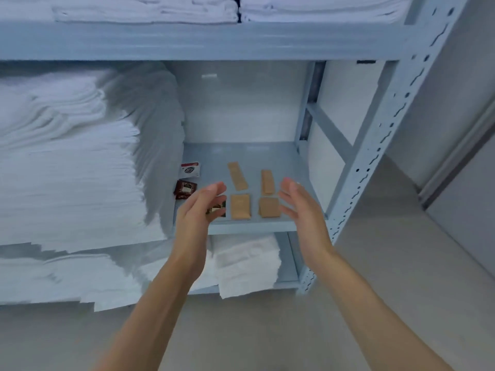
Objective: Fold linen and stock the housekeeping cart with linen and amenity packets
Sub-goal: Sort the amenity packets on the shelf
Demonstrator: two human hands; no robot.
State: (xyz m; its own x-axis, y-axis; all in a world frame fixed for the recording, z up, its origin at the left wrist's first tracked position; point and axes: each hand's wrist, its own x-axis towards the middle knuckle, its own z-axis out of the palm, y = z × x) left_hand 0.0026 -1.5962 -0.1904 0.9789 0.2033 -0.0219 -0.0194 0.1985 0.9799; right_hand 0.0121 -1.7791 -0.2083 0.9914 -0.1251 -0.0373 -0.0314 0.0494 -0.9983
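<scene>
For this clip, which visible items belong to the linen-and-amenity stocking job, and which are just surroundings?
Job items:
tan packets
dark brown packet
red-and-white packet
folded white linen
left hand and right hand, both open

Surroundings:
metal shelving upright
wall behind the shelf
floor

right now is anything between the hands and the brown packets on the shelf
Nothing visible blocks them. The left hand and right hand hover open at the shelf front edge, the four brown packets lying uncovered between them.
</scene>
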